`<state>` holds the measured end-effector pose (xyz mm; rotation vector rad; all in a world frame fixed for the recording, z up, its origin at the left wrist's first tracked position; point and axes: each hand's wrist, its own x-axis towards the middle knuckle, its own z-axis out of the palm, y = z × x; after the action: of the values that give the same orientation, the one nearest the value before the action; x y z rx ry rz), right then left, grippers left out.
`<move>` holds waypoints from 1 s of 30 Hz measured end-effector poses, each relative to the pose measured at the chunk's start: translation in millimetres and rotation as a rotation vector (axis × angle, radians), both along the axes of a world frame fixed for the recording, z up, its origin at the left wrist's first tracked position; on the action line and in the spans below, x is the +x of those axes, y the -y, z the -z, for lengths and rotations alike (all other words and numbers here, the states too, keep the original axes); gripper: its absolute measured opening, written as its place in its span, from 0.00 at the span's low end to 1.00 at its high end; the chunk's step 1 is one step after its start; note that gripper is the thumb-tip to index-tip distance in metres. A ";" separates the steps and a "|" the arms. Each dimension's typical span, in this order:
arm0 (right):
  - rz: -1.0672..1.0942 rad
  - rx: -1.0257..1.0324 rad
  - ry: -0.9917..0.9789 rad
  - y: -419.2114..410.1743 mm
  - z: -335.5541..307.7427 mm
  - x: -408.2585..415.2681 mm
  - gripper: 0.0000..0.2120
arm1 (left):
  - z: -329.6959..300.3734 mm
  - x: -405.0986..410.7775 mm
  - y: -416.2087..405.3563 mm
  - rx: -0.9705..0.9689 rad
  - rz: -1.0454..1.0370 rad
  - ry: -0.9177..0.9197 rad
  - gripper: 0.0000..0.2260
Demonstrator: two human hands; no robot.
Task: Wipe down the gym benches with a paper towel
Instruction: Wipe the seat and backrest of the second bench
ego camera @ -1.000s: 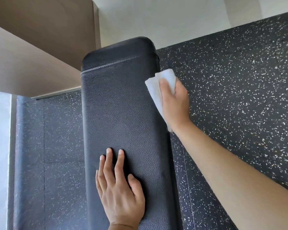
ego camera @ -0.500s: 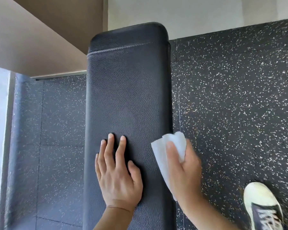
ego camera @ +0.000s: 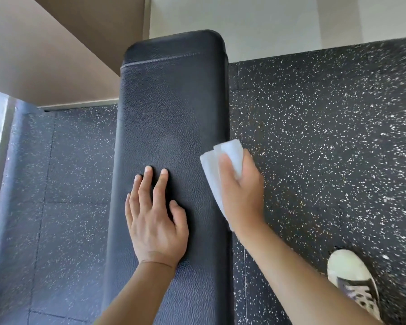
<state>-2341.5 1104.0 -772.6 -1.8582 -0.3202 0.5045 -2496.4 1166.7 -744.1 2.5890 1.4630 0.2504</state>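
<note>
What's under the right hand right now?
A folded white paper towel, held by the right hand against the bench pad's right edge. The fingertips beneath are hidden.

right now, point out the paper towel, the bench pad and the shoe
paper towel (ego camera: 230,150): head view, on the white fold above the fingers.
bench pad (ego camera: 171,109): head view, on the bare black top surface.
shoe (ego camera: 346,266): head view, on the white toe.

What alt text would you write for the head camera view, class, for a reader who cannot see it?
A right hand presses a folded white paper towel against the right edge of a black padded gym bench, while the left hand rests flat on top. A white sneaker stands on speckled rubber flooring.
</note>
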 end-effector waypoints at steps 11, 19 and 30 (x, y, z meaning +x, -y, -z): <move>-0.068 -0.017 -0.004 67.3 -3.3 -58.5 0.06 | -0.5 -0.2 4.2 -0.017 -0.003 0.086 0.27; 0.029 -0.044 -0.012 38.2 -10.9 -47.2 0.11 | -5.7 -3.8 6.7 -0.099 -0.009 0.077 0.25; -0.090 -0.057 -0.125 212.1 -15.8 -211.2 0.07 | -4.6 -128.4 166.9 -0.109 0.094 0.009 0.30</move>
<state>-2552.6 891.9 -756.8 -1.8637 -0.3090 0.6940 -2624.7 999.8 -739.5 2.5569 1.3099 0.1654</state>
